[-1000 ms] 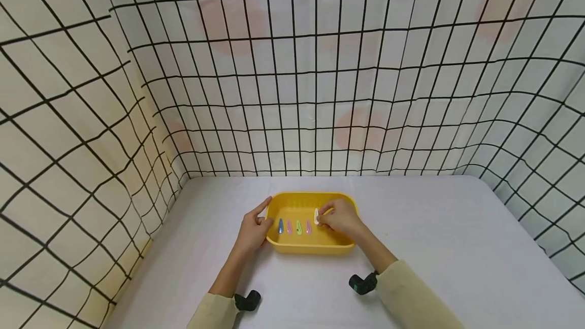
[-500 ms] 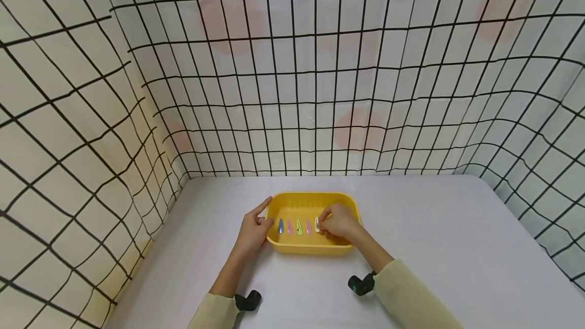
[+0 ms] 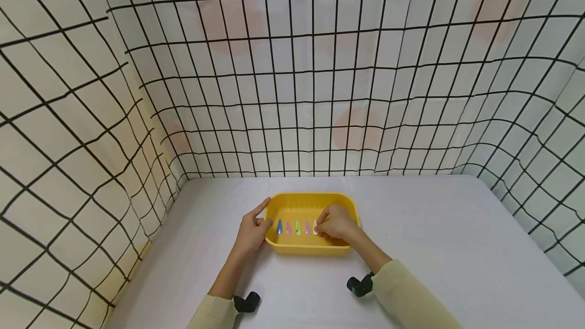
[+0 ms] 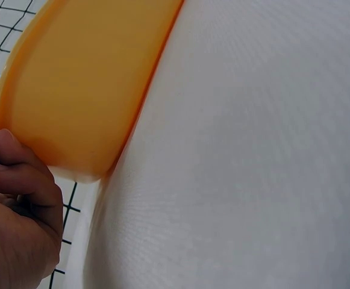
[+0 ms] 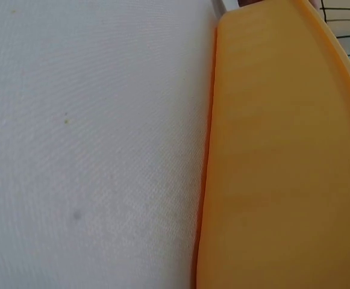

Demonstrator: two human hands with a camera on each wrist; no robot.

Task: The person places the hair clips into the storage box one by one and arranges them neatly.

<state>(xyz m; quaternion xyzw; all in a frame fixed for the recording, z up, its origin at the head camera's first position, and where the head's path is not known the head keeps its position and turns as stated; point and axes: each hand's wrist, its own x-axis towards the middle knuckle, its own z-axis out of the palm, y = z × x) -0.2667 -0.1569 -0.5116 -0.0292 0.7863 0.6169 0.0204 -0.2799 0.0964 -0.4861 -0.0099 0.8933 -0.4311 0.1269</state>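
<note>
A yellow plastic tray (image 3: 313, 251) rests on the table in the head view. My left hand (image 3: 251, 228) grips its left end, thumb at the rim and index finger stretched along the outside; curled fingers (image 4: 27, 180) meet the wall in the left wrist view. Inside lie a blue snap hair clip (image 3: 280, 227), a pink one (image 3: 288, 228), a green one (image 3: 298, 228) and a second pink one (image 3: 307, 227), all upright in a row. At the row's right end, my right hand (image 3: 338, 223) pinches a white hair clip (image 3: 315, 227), partly covered by the fingertips.
A white cloth-covered table (image 3: 429, 237) spreads around the tray. Black grid netting (image 3: 292, 100) over white sheeting walls in the back and both sides. The tray's outer wall (image 5: 283, 156) fills much of the right wrist view, where the right hand is hidden.
My right hand has brought the white hair clip down toward the near side, into line with the other clips. The left hand has kept its grip on the tray.
</note>
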